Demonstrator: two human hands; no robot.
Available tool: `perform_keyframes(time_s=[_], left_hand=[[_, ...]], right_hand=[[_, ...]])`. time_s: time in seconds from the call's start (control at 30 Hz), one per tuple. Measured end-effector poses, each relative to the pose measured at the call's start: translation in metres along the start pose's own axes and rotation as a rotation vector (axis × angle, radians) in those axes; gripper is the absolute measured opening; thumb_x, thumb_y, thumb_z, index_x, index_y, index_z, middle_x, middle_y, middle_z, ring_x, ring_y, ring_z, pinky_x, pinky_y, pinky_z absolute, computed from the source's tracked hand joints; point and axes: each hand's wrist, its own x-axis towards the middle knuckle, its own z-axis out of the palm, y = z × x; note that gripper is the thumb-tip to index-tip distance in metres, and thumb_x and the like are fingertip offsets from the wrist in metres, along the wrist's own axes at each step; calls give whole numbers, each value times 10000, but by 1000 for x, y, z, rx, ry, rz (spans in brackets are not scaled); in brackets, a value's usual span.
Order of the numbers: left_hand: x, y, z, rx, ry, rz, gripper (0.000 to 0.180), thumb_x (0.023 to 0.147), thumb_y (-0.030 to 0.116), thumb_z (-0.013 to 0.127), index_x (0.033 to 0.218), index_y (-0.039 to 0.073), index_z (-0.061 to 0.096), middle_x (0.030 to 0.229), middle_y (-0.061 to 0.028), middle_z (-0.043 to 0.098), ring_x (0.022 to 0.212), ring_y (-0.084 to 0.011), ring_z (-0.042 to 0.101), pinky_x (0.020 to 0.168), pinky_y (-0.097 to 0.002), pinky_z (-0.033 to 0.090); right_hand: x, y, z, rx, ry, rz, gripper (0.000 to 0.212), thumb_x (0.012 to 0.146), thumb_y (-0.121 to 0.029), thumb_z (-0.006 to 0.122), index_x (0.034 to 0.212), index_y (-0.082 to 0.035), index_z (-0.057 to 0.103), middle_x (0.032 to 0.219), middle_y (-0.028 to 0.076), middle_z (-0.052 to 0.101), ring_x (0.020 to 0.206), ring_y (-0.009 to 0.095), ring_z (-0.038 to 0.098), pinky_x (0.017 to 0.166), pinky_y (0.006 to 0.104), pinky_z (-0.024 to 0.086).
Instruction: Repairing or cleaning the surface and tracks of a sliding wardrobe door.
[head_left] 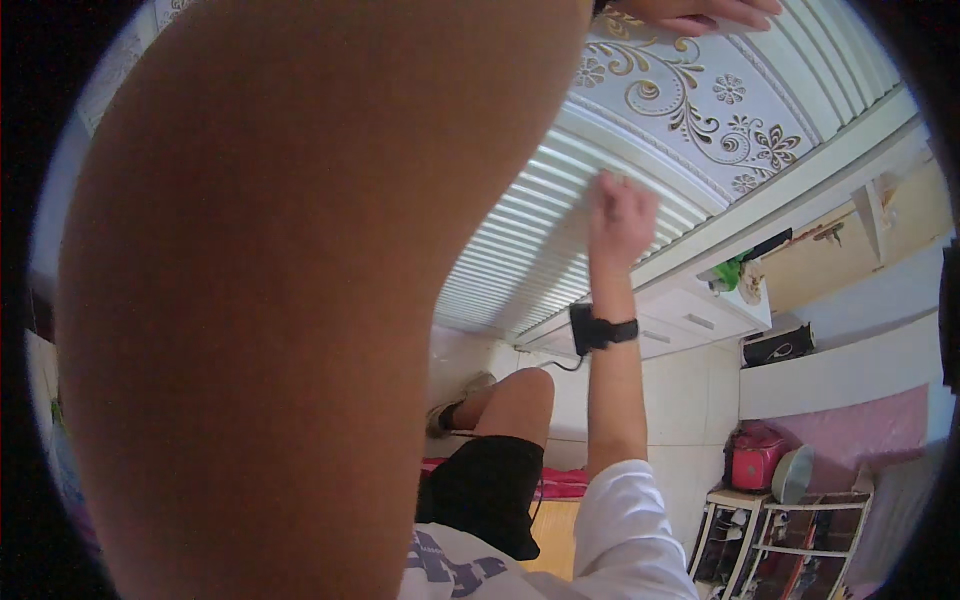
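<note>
White ribbed surface (555, 170) is running along the lower side of the gold-scrolled panel (700, 110), and both hands are hanging around there. Right hand (622, 215) is sitting over those ribs, just below the panel; its grip is looking curled up, but it's blurring, so I can't tell if it's holding something or even touching. Left hand (705, 12) is showing up at the panel's upper part, mostly cut off, so no idea what that grip is doing. What's bugging me: a cable (572, 366) is dangling from the wristband (612, 333) below the panel and could be snagging if that arm is swinging wide. Knuckles could be scraping too, ribs are looking pretty hard
</note>
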Motion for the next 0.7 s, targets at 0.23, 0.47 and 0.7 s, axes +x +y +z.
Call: perform_keyframes(time_s=[0.23,0.47,0.7], left_hand=[[-8,-14,12,-66,-13,29,492,965,331,484,1411,127,447,1516,-56,389,1426,-203,315,1193,-378,229],[14,2,0,-84,80,1,445,950,335,495,1367,181,481,1506,10,416,1398,-176,370,1174,-370,273],[-2,-2,-11,-7,18,4,446,950,375,500,1366,213,486,1485,13,434,1386,-163,380,1167,-375,284]], right_hand=[[-8,-3,-2,100,32,270,142,811,-148,776,943,-101,752,817,64,633,703,201,550,655,321,482],[-11,-34,36,72,-46,207,145,826,-141,744,939,-53,719,823,66,575,754,212,561,653,335,474],[-12,-49,58,364,-250,194,332,806,-272,739,1003,-22,648,911,116,616,793,320,592,690,393,489]])
